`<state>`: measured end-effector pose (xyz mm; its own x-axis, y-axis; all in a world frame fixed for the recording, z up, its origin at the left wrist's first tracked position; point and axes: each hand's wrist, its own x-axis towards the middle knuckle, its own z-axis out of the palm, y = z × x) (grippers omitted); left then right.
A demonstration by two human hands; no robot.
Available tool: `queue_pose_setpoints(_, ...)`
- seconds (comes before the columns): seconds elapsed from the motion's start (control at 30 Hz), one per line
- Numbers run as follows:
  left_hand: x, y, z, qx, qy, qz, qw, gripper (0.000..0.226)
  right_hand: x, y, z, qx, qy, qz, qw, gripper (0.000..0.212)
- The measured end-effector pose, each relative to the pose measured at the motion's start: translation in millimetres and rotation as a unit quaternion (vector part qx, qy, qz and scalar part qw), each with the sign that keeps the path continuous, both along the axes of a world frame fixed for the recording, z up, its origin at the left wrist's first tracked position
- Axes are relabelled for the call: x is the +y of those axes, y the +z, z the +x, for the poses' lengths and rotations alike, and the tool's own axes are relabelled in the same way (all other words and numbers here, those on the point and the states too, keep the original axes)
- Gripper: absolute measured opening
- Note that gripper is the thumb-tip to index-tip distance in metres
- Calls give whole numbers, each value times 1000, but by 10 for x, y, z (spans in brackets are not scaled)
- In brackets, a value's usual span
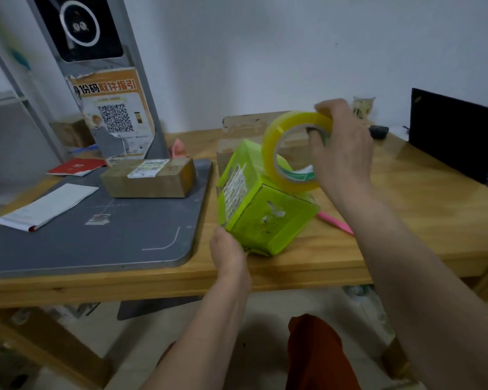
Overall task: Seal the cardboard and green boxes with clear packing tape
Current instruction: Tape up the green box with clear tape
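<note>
— Where is the green box (261,209)?

— Just right of the frame's centre, tipped on an edge on the wooden table (392,220), its printed side turned to the left and one bare green face toward the camera.

— And the tape?

— The tape roll (271,153), yellowish and see-through, stands on edge above the box, its lower rim touching the box's upper right corner. A clear strip seems to run from it down the box's right side, though the blur makes that hard to confirm.

— Who holds what?

— The right hand (341,144) grips the roll at its upper right, fingers curled over the outer rim and at least one fingertip hooked inside the core. The left hand (228,254) is at the box's lower left corner, thumb against the edge; the other fingers are hidden under the box, so how far they curl I cannot tell.

— The cardboard box (150,177)?

— Left of centre, lying flat on a grey mat (96,243), a white label on its top. It is well apart from both hands.

— Anything else nearby?

— A folded white paper (48,206) on the mat at the left, a red booklet (74,166) behind it, a leaning panel with a QR code poster (113,116) at upper left. Another cardboard piece (251,128) lies behind the green box. A pink pen (335,222) shows below the right wrist, and a black laptop (454,136) stands open at the right edge.
</note>
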<state>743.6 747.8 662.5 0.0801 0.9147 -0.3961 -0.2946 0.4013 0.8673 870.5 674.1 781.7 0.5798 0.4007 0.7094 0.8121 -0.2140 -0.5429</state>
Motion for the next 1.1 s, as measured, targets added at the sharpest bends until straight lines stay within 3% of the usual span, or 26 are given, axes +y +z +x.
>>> queue_pose_setpoints(0.1, 96, -62, -118, 169, -7, 74, 983, 24, 103, -75, -3, 40, 45, 38, 997, 35)
queue_pose_setpoints(0.17, 100, 42, -249, 237, 9, 205, 950, 22, 119, -98, -8, 78, 70, 71, 992, 36)
queue_pose_setpoints(0.23, 106, 251, -339, 169, -27, 372, 912, 35, 129, -93, -54, 104, 96, 94, 985, 36)
queue_pose_setpoints(0.3, 171, 453, -359, 122, -144, 492, 850, 53, 144, -66, -115, 129, 129, 113, 977, 36)
queue_pose_setpoints(0.37, 284, 585, -337, 179, -256, 517, 797, 76, 174, -62, -174, 159, 153, 130, 967, 38)
queue_pose_setpoints(0.47, 394, 661, -305, 294, -271, 511, 761, 84, 281, -212, -211, 248, 150, 91, 953, 38)
queue_pose_setpoints(0.57, 490, 601, -347, 294, -284, 508, 758, 87, 369, -385, -252, 302, 158, 36, 940, 27)
queue_pose_setpoints(0.77, 569, 472, -546, 254, -278, 472, 797, 72, 483, -169, -383, 210, 207, -27, 955, 23)
queue_pose_setpoints(0.9, 573, 460, -672, 241, -285, 447, 813, 106, 431, -95, -231, 159, 169, -16, 973, 12)
queue_pose_setpoints(1.1, 572, 442, -644, 241, -282, 455, 809, 104, 190, -106, 194, 138, 98, -22, 985, 21)
